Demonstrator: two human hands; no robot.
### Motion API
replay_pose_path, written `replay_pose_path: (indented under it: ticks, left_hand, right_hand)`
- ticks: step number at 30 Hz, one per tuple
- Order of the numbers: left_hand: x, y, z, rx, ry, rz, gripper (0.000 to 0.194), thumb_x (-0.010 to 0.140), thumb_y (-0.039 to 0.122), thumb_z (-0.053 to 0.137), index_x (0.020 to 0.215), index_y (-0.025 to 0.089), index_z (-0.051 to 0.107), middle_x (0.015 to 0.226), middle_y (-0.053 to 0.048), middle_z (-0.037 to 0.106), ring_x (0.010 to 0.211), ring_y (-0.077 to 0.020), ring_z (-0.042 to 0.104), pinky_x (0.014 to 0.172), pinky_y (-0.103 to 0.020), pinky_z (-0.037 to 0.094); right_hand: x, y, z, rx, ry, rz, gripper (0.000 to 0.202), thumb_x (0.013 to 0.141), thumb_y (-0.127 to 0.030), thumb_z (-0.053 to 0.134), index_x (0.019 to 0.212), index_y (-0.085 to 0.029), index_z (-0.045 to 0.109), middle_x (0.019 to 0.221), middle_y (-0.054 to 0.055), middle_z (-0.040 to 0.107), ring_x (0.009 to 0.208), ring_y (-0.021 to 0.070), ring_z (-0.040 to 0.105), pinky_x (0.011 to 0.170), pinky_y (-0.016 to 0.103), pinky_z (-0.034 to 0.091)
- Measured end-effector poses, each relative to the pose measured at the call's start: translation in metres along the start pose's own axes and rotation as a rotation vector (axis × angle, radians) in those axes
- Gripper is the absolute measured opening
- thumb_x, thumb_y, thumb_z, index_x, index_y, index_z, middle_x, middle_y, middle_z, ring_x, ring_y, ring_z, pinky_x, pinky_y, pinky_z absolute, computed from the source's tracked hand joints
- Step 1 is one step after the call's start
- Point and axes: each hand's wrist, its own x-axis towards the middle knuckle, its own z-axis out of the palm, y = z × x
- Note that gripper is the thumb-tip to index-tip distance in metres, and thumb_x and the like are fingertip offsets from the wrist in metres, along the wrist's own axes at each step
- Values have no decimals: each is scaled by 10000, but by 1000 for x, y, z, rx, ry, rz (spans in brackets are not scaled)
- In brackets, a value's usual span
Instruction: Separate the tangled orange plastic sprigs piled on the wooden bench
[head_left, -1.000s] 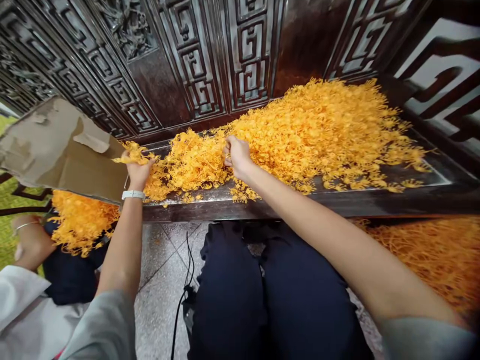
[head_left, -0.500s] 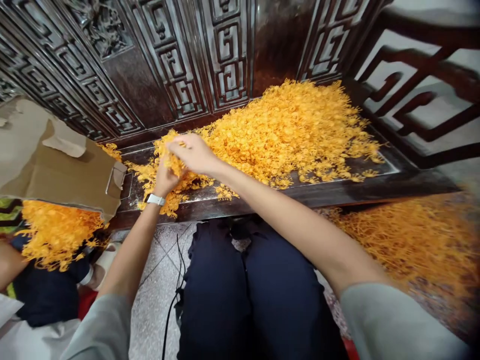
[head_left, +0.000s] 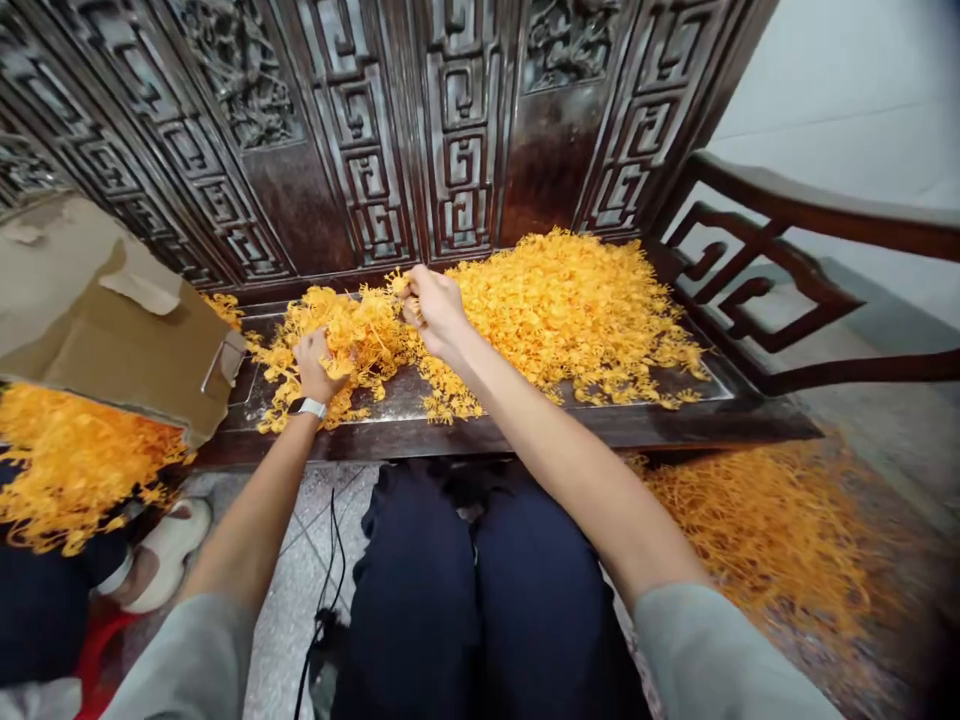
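Observation:
My left hand, with a watch at the wrist, is closed round a clump of orange plastic pieces at the smaller heap. My right hand is raised just right of it, between the two heaps. Its fingers are pinched on an orange plastic piece with small branching ends. The larger heap of the same pieces spreads over the bench seat to the right. Part of the smaller heap is hidden behind my left fingers.
A torn cardboard box stands at the left, with more orange pieces by it. The dark wooden bench has a carved back and armrest. Thin orange strands lie on the floor at right. A cable and another person's shoe are at lower left.
My hands were together and have come apart. My right hand moved right and holds a piece; my left hand went lower into the smaller heap. The view has turned slightly.

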Motion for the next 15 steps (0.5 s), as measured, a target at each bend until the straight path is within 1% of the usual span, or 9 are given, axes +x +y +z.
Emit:
replay_pose_path:
  ticks: [3, 5, 7, 9, 11, 13, 15]
  left_hand:
    - [3, -3, 6, 0, 3, -64, 811, 939, 732, 675, 1374, 63, 533, 1392, -250, 642, 1365, -415, 533, 1150, -537, 348]
    - [6, -7, 10, -9, 0, -83, 913, 944, 844, 605, 1393, 53, 527, 1424, -234, 631, 1388, -379, 525, 1139, -507, 325]
    - [7, -10, 13, -19, -7, -76, 991, 925, 903, 575, 1407, 39, 537, 1429, -248, 634, 1398, -378, 525, 1141, -503, 320]
    - [5, -10, 18, -35, -13, -60, 1039, 874, 909, 644, 1415, 26, 548, 1422, -286, 634, 1393, -417, 524, 1155, -529, 335]
    - [0, -8, 23, -48, -28, -37, 1036, 832, 858, 735, 1417, 21, 560, 1408, -321, 632, 1377, -465, 529, 1157, -566, 359]
    - [-5, -5, 26, -63, -47, -9, 976, 814, 782, 793, 1401, 30, 584, 1367, -339, 642, 1347, -508, 541, 1144, -608, 376]
    - [-9, -2, 27, -93, -74, 30, 897, 807, 720, 823, 1374, 58, 611, 1325, -330, 664, 1313, -533, 556, 1115, -642, 392]
  right_hand:
    - [-13, 5, 0, -50, -76, -57, 319, 988, -202, 593, 724, -224, 414, 671, -28, 536, 501, 63, 310, 464, 242, 224]
    - [-24, 6, 0, -128, -143, -95, 301, 975, -211, 600, 720, -218, 441, 659, -23, 532, 505, 62, 327, 465, 241, 216]
    - [-26, 4, -3, -167, -148, -114, 290, 972, -223, 607, 728, -219, 450, 662, -24, 526, 501, 62, 334, 462, 245, 212]
    - [-14, 0, -10, -148, -69, -117, 306, 989, -244, 605, 743, -228, 422, 677, -31, 517, 497, 62, 329, 454, 248, 233]
    - [8, -6, -19, -106, 19, -101, 354, 1011, -258, 593, 743, -237, 363, 677, -40, 493, 493, 60, 314, 451, 245, 266]
    - [34, -14, -26, -68, 72, -67, 398, 1023, -245, 584, 733, -244, 313, 650, -53, 446, 484, 57, 292, 450, 237, 285]
    - [55, -24, -26, -31, 111, -51, 404, 1021, -213, 593, 727, -245, 316, 630, -65, 419, 474, 50, 279, 441, 223, 287]
